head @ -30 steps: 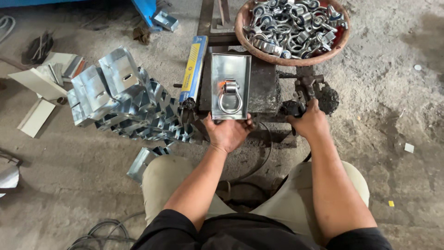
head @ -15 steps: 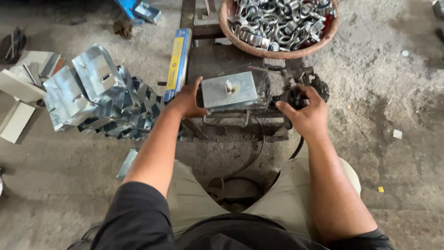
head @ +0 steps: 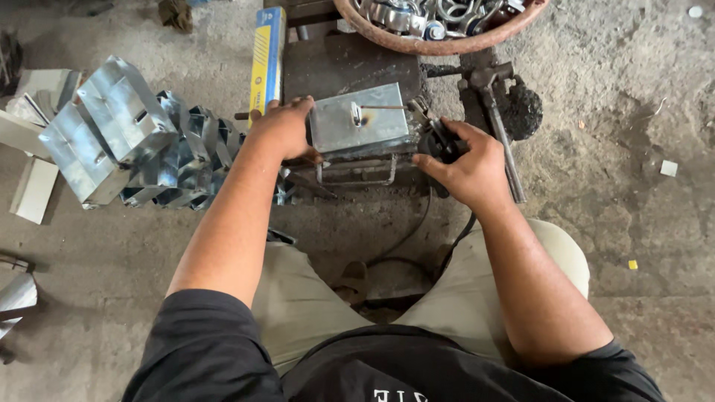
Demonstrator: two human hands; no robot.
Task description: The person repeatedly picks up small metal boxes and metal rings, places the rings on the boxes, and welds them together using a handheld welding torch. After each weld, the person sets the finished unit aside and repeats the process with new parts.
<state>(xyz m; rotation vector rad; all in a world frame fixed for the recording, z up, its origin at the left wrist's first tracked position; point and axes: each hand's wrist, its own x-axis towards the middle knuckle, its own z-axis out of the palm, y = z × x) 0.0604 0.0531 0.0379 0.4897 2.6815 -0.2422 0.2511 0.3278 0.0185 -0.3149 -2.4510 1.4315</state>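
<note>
A galvanised metal plate [head: 359, 119] lies on the dark worktop [head: 342, 63], directly between the two hands. The left hand [head: 284, 130] is curled around the plate's left edge, fingers closed on it, thumb side towards the body. The right hand [head: 468, 165] sits just beside the plate's right edge, closed around a black handle [head: 439, 143] from which a thin rod [head: 387, 107] reaches across the plate's top face to a small welded stub [head: 356, 114] with a dark scorch mark beside it. The plate is rectangular, dull silver, tilted slightly, with a wire loop [head: 357, 171] hanging under its near edge. Left of the left hand a heap of similar folded galvanised pieces [head: 126, 138] rests on the concrete floor [head: 633, 171]. A round basin of metal rings [head: 439, 22] stands beyond the plate
</note>
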